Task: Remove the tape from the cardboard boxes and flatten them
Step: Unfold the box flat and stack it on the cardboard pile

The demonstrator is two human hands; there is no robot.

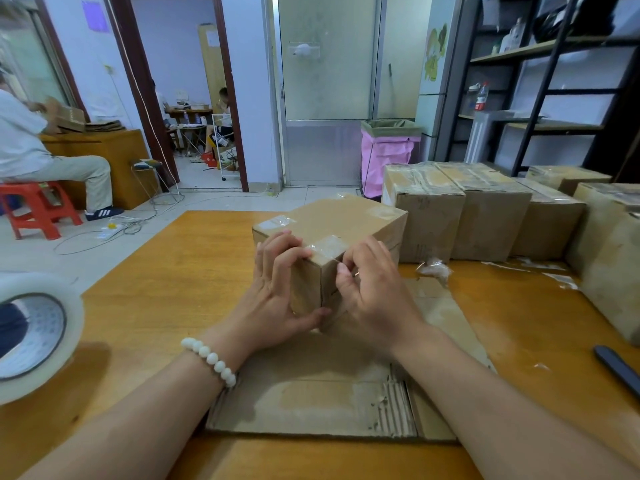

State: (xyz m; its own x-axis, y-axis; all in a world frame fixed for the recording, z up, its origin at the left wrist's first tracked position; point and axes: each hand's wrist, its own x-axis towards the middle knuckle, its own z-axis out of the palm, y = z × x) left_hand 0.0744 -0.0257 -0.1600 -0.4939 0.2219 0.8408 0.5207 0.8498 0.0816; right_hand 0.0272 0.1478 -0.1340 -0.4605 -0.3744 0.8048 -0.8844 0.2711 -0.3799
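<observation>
The box (346,216) sits on flattened cardboard (311,393) toward the far edge of the table (156,306), with a tape strip (327,245) folded over its near top edge. My left hand (277,289) wraps the near corner, thumb on the front face, bracing it. My right hand (374,292) pinches the strip's edge between thumb and forefinger. I'd peel low and slowly along the seam, so the tape comes off whole without tearing the cardboard.
</observation>
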